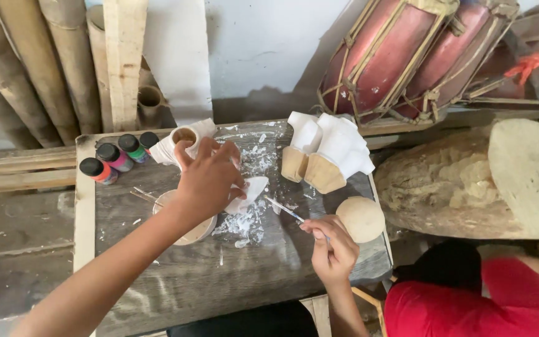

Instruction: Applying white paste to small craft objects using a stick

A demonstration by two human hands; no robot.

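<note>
Paintbrush (284, 210) in the right hand (334, 249) slants up and to the left, its tip near the small white-painted piece (249, 192) lying mid-table amid white flecks. The fingers are pinched together on the handle's lower end, a pencil-like grip that suits fine strokes. The left hand (209, 178) reaches across from the left and rests over that white piece, fingers bent and pressing down on its near edge, seemingly to keep it from sliding under the brush. Beneath the left wrist sits a shallow bowl (189, 232), close by for dipping. Three paint bottles (118, 159) with black caps stand in a row at the table's (182, 281) far left corner, out of the way of the hands. Just behind the left hand is a white-coated piece with a round hole (185, 138). Further right, two wooden pieces coated white on top (325, 153) lean together, and a plain round wooden disc (361, 218) lies just beside the right hand.
</note>
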